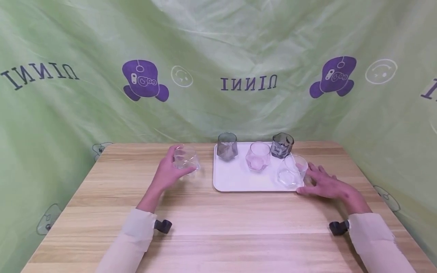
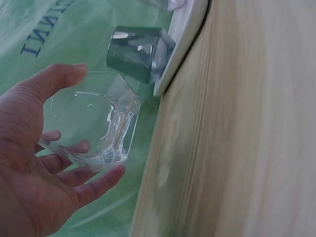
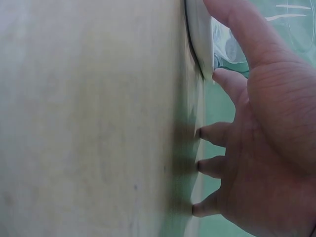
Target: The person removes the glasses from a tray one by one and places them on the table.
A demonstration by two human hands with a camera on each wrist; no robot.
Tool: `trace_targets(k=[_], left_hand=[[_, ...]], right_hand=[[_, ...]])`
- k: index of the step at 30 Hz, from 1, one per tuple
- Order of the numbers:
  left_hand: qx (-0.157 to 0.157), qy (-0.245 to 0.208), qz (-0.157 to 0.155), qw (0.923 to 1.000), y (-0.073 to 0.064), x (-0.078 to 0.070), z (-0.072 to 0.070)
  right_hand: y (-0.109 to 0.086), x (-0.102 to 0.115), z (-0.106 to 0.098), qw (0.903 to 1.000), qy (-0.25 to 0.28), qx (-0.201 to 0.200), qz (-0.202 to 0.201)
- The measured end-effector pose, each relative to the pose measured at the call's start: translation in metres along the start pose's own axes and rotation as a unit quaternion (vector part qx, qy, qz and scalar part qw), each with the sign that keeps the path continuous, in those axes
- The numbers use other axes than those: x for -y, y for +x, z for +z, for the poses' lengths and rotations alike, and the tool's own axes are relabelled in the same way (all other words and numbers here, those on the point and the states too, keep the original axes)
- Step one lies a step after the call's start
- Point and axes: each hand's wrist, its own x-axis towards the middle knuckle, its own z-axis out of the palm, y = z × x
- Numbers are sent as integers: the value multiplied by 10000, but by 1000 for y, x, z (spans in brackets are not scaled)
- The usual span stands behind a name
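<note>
Five glasses (image 1: 258,157), one tray (image 1: 239,180), two hands (image 1: 167,170)

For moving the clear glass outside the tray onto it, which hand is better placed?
Probably the left hand: it holds that clear glass, left of the tray, whereas the right hand is at the tray's opposite end.

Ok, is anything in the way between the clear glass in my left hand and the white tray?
Nothing visible stands between the held glass and the white tray, just wooden tabletop; on the tray itself, a grey glass occupies the back left corner.
</note>
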Motion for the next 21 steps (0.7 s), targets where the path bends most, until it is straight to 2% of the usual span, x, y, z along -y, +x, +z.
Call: trace_targets(k=[8,16,21], left_hand=[[-187,119,-199,9996,9,16,-26],[-519,46,-610,9968,20,34,-46],[-783,124,-751,9940,22,48,-66]], right_hand=[[1,1,-1,10000,-54,-15,10],[-1,0,-2,10000,-29,-11,38],[0,0,-1,10000,-36,18,19]])
